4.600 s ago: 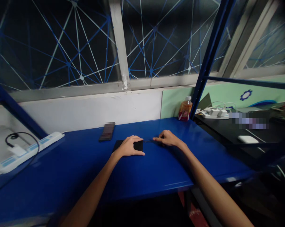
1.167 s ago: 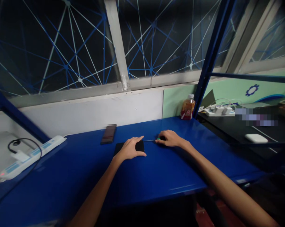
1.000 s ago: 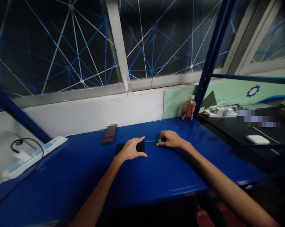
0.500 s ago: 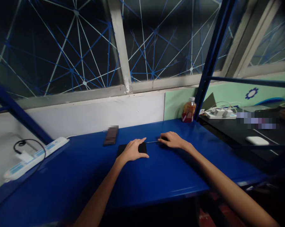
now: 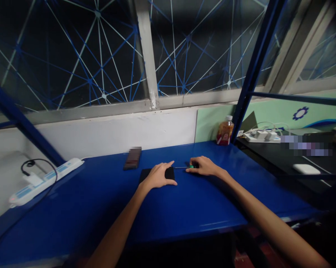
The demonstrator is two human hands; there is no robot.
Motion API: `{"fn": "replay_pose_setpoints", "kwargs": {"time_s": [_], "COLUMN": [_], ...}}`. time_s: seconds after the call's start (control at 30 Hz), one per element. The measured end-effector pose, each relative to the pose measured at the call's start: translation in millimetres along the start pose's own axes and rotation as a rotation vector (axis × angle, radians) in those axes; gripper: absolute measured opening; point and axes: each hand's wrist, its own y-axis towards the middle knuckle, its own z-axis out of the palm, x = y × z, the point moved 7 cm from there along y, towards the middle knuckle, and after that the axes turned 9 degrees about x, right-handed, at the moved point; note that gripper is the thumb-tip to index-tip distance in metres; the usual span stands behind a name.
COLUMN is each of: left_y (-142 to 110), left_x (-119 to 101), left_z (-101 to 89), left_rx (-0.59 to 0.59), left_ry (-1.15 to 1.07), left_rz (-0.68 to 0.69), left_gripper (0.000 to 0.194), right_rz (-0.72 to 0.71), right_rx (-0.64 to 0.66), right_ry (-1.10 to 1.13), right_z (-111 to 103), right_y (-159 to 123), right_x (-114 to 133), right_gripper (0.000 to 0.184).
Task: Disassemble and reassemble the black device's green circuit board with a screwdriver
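Observation:
My left hand (image 5: 157,176) lies flat on a black flat device (image 5: 169,173) on the blue table (image 5: 184,208), fingers stretched out and pressing it down. My right hand (image 5: 203,166) is closed around the green handle of a thin screwdriver (image 5: 184,167). Its metal shaft lies level and points left, with the tip at the right edge of the black device. A second dark phone-like slab (image 5: 132,158) lies just behind the black device, apart from both hands.
A white power strip (image 5: 45,180) with a black cable sits at the left end of the table. An orange drink bottle (image 5: 225,130) stands at the back right by a blue post. A black desk to the right carries chargers (image 5: 261,135) and a white case (image 5: 306,169).
Both hands have stayed in place on the device and the screwdriver. The green handle shows a little more between my right fingers than half a second ago; the camera has shifted slightly.

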Motion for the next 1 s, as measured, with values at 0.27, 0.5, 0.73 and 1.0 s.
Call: {"fn": "replay_pose_setpoints", "kwargs": {"time_s": [0.27, 0.5, 0.73, 1.0], "left_y": [0.7, -0.6, -0.8, 0.4], "left_x": [-2.6, -4.2, -4.7, -2.1], "left_z": [-2.2, -4.3, -3.5, -1.7], "left_rx": [-0.005, -0.012, -0.008, 0.006], "left_ry": [0.013, 0.028, 0.04, 0.03], "left_rz": [0.028, 0.016, 0.015, 0.016], "left_gripper": [0.097, 0.096, 0.095, 0.097], "right_rz": [-0.024, -0.015, -0.016, -0.039], "right_rx": [0.048, 0.027, -0.002, 0.001], "right_ry": [-0.032, -0.035, -0.031, -0.031], "right_z": [-0.3, 2.2, -0.5, -5.1], "right_y": [0.1, 1.4, 0.6, 1.1], "right_x": [-4.4, -2.2, -1.9, -7.4], "right_gripper": [0.05, 0.044, 0.047, 0.049]}}
